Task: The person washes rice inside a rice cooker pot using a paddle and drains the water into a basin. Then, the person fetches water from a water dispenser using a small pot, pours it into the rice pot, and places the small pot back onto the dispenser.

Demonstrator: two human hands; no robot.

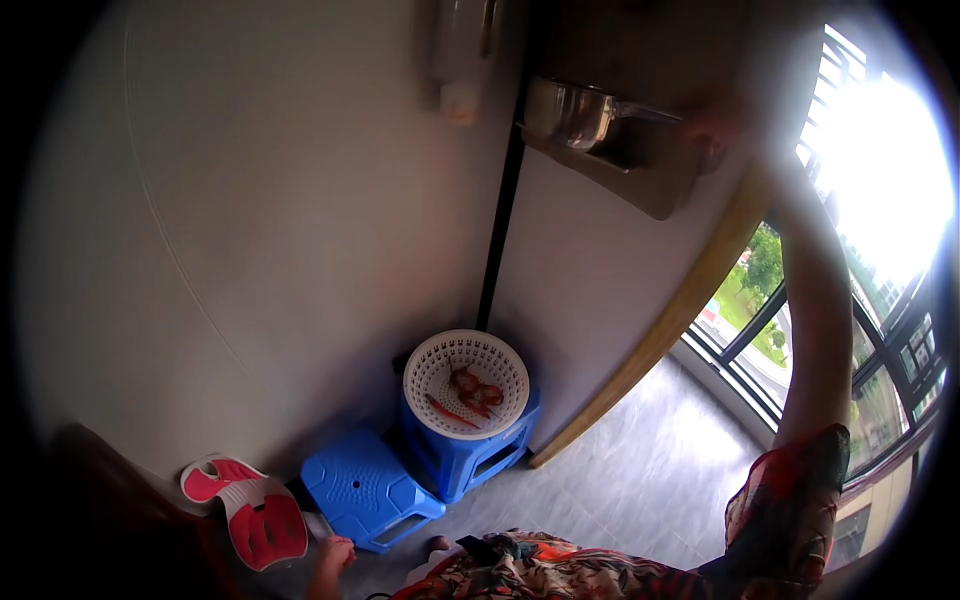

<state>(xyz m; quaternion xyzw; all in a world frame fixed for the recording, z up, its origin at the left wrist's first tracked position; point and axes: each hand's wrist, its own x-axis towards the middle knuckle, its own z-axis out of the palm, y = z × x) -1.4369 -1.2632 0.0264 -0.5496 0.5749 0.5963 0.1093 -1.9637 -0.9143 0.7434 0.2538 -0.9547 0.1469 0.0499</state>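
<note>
Up at the wall shelf, my right hand [712, 128] is closed around the handle of a shiny metal saucepan [572, 115]. The shelf's shadow and glare blur its fingers. The saucepan is over the dark corner shelf [655, 195]; whether it rests on it I cannot tell. Low in the view, my left hand [337, 553] has its fingers curled, beside a pale strip that I cannot identify. Close to it on the left is a red-and-white flat object [265, 525] with two padded-looking parts.
A white perforated basket [413, 385] holding dried-looking red chillies stands on a blue plastic stool [450, 470]. Another blue stool [355, 475] is beside it. A pale dispenser [462, 50] hangs on the wall. Windows [770, 330] and a wooden edge [640, 370] lie right.
</note>
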